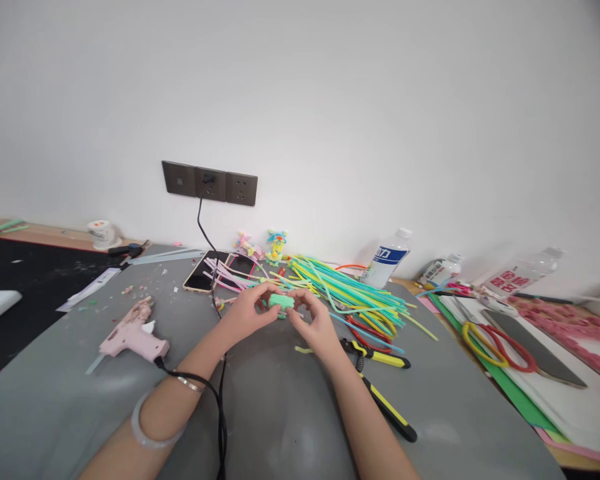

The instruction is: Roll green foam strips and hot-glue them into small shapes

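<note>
Between the fingertips of both hands is a small mint-green fuzzy piece (281,302), which looks like shaped pipe cleaner. My left hand (247,312) pinches its left end, and my right hand (314,327) grips the right end. Just beyond and to the right lies a loose bundle of green, yellow and blue pipe cleaners (350,290); pink pipe cleaners (225,273) lie behind my left hand. Yellow-and-black pliers (387,407) rest beside my right forearm with their handles spread. A pink glue gun (136,339) lies left of my left forearm, its black cord passing by that arm.
Two small fuzzy figures, one pink (249,247) and one yellow-blue (276,248), stand by the wall near a phone (203,272). Bottles (387,259) line the back right. Scissors (500,350) with red and yellow handles lie on papers at right. A cord (203,223) runs from the wall socket (210,183).
</note>
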A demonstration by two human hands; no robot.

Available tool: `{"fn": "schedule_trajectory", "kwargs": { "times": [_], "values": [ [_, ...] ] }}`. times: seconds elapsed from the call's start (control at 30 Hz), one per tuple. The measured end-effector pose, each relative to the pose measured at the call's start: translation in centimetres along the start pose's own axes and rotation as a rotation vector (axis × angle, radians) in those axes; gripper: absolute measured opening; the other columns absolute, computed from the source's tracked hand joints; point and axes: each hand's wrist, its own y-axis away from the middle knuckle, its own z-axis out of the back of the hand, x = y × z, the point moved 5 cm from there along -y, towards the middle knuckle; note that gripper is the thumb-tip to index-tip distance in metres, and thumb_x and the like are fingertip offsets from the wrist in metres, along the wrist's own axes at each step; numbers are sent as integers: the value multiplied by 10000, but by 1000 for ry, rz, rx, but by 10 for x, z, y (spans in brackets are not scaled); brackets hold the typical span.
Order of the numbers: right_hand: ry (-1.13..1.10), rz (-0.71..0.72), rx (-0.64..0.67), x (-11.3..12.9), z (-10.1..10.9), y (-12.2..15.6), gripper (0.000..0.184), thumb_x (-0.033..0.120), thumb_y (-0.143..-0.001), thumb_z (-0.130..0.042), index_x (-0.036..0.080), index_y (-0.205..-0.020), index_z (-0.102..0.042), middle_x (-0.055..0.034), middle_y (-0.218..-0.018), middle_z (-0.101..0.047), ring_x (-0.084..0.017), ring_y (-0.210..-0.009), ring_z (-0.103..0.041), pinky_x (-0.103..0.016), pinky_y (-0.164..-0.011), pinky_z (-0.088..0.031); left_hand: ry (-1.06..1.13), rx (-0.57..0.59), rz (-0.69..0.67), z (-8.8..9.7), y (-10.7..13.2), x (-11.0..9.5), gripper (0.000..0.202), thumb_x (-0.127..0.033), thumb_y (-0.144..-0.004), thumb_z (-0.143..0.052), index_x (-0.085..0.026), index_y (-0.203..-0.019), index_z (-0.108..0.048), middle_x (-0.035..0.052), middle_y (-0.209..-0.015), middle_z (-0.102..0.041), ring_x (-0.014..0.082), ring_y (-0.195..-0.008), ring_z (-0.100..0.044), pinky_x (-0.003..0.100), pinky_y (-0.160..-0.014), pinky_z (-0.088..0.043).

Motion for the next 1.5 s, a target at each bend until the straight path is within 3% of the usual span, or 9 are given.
{"fn": "schedule_trajectory", "kwargs": {
  "times": [0.53, 0.7, 0.9, 1.5],
  "values": [
    [80, -49, -26, 0, -3, 2, 162, 216, -730, -559, 201, -886, -599, 7, -692, -553, -189, -692, -549, -329, -735, -433, -49, 9, -42, -1, 0, -2, 248, -156, -754, -579, -172, -994, -639, 22, -935, -695, 125, -722, -584, 219, -626, -467],
    [34, -29, -57, -2, 0, 1, 172, 218, -756, -558, 200, -923, -595, 20, -689, -532, -176, -676, -534, -315, -721, -431, 11, -3, 2, 1, -1, -2, 246, -238, -805, -598, -166, -1033, -657, 30, -893, -690, 132, -723, -589, 221, -624, -485],
    [-43, -33, -89, -5, 6, 0, 191, 224, -798, -553, 201, -982, -602, 12, -740, -537, -166, -695, -525, -308, -736, -432, 122, 21, 49, 2, -1, -3, 295, -297, -843, -593, -165, -1093, -674, 83, -1031, -710, 178, -845, -650, 249, -679, -526],
    [-1, -45, -72, -6, 3, 0, 173, 231, -772, -561, 198, -936, -605, 23, -671, -528, -174, -673, -529, -306, -707, -429, 67, 5, 45, 1, -2, 4, 277, -252, -828, -562, -150, -1055, -685, 64, -901, -709, 159, -757, -609, 239, -634, -489]
  ]
}}
